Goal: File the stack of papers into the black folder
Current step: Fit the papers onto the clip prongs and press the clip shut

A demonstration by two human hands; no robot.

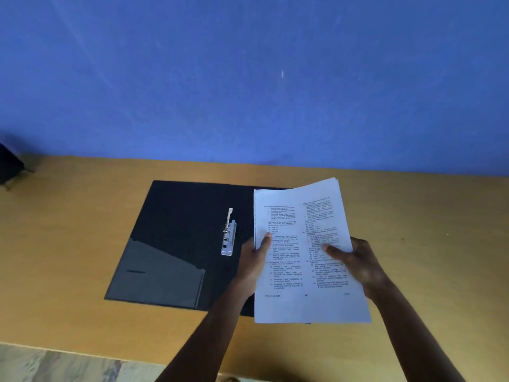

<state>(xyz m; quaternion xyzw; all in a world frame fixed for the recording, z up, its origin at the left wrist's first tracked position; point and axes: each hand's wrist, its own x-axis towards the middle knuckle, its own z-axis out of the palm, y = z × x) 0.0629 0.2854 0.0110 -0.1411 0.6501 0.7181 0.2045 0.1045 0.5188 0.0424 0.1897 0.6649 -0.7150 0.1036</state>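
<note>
The black folder lies open and flat on the wooden table, with a grey inner pocket at its lower left. A silver metal clip sits near its middle, its lever raised. Both hands hold a stack of white printed papers over the folder's right half, which the sheets hide. My left hand grips the stack's left edge, thumb on top. My right hand grips the right edge, thumb across the page.
The wooden table runs up to a blue wall just behind the folder. A dark object stands at the table's far left. The table's near edge and a patterned floor show at lower left.
</note>
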